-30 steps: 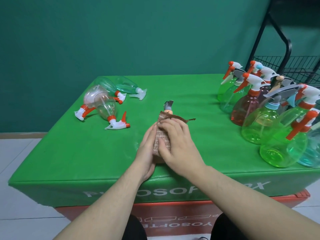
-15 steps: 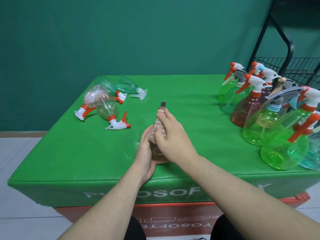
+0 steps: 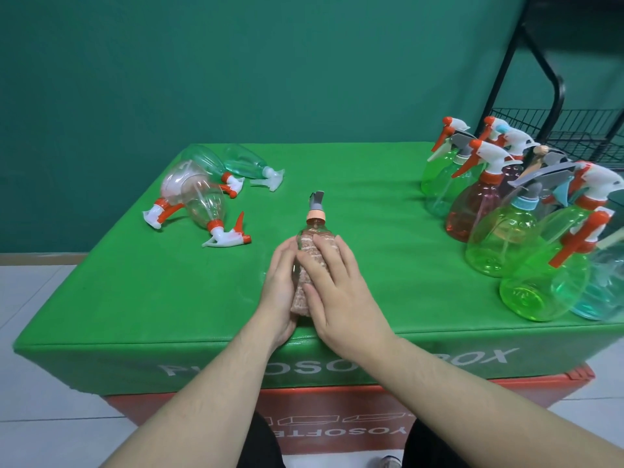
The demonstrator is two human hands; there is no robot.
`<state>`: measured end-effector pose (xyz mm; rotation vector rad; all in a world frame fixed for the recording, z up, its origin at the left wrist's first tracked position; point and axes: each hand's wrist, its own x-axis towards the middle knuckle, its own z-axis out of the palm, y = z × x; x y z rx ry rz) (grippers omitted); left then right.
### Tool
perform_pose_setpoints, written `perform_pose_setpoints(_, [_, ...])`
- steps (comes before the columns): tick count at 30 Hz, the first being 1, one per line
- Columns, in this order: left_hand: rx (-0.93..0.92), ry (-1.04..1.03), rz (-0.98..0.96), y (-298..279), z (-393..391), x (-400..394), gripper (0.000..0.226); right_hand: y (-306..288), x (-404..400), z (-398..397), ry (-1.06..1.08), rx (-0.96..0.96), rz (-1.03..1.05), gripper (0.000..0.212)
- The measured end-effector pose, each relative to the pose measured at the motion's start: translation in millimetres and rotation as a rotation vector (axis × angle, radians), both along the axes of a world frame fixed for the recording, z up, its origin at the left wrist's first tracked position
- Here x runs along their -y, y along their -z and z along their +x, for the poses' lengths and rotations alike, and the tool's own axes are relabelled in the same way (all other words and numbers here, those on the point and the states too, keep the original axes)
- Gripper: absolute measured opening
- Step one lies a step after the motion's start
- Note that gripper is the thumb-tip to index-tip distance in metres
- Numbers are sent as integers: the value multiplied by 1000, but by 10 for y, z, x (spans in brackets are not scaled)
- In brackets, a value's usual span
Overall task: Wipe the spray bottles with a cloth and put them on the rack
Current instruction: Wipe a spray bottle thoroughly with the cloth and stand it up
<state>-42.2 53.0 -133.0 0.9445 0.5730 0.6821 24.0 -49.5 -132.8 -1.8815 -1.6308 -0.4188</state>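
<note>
Lying near the front middle of the green bench, a clear spray bottle points its grey nozzle away from the person, peach collar just behind the nozzle. A pinkish cloth covers most of the bottle's body. The left hand holds the bottle from its left side, fingers curled along the body. The right hand presses the cloth down onto the bottle, fingers spread and bent over the cloth.

Four bottles lie on their sides at the bench's far left: two pale green ones toward the back, a pinkish clear one with a red and white trigger, and a clear one with its trigger toward the front. They touch or overlap one another.

A crowded group of upright bottles occupies the right side of the bench, green, pink and bluish bodies standing close together, several touching; their exact number cannot be told. Trigger heads are white with red, or grey.

A black wire rack stands behind the bench's right far corner. White lettering runs along the bench's front face, partly hidden by the forearms. A red box with white print sits beneath the bench.
</note>
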Motion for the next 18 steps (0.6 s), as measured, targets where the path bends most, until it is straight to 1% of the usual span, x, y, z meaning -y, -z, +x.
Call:
perform_pose_setpoints(1, [2, 0, -20, -5, -10, -3, 43, 40, 3, -14, -3, 6, -13, 46])
perform_pose_setpoints(3, [22, 16, -74, -1, -15, -7, 73, 109, 25, -27, -19, -8, -17, 45])
perform_pose_setpoints(4, [33, 21, -88, 9, -17, -13, 84, 139, 42, -31, -29, -16, -10, 46])
perform_pose_setpoints(5, [36, 5, -86, -6, -20, -11, 85, 161, 61, -39, -39, -17, -1, 46])
perform_pose_setpoints(7, [34, -21, -68, -35, -26, 2, 72, 185, 92, -52, -54, -9, 12, 46])
perform_pose_setpoints(9, [59, -1, -75, 3, -18, -26, 65, 187, 115, -69, -57, -30, 21, 44])
perform_pose_setpoints(13, [69, 67, -69, 20, -30, -38, 64, 141, 113, -91, -41, -124, 49, 44])
perform_pose_setpoints(16, [26, 110, -35, 12, -23, -39, 55, 91, 38, -67, -12, -140, 83, 43])
perform_pose_setpoints(18, [22, 155, -19, 11, -12, -53, 59, 28, -26, -31, -3, -156, 97, 43])
